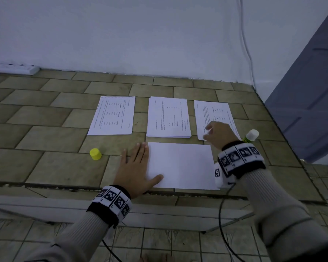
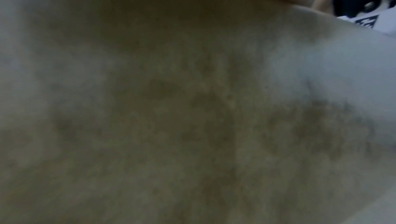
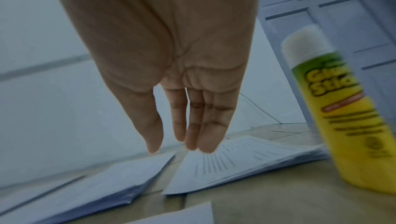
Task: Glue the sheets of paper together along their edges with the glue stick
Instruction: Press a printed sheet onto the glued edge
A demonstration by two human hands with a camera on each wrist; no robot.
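Observation:
A blank white sheet (image 1: 180, 165) lies near the counter's front edge. My left hand (image 1: 140, 163) lies flat at its left edge with straight fingers, the thumb resting on the paper. Behind it lie three stacks of printed sheets: left (image 1: 111, 115), middle (image 1: 168, 117) and right (image 1: 212, 118). My right hand (image 1: 206, 132) hovers over the right stack (image 3: 246, 160), fingers (image 3: 205, 126) straight and holding nothing. The yellow-green glue stick (image 1: 251, 136) (image 3: 342, 109) stands upright just right of that hand, white top showing. Its yellow cap (image 1: 95, 154) lies off to the left.
The tiled counter (image 1: 45, 129) ends at a white wall behind. A power strip (image 1: 13, 69) lies at the back left, and a grey door (image 1: 311, 91) stands to the right. The left wrist view is a blur of tile.

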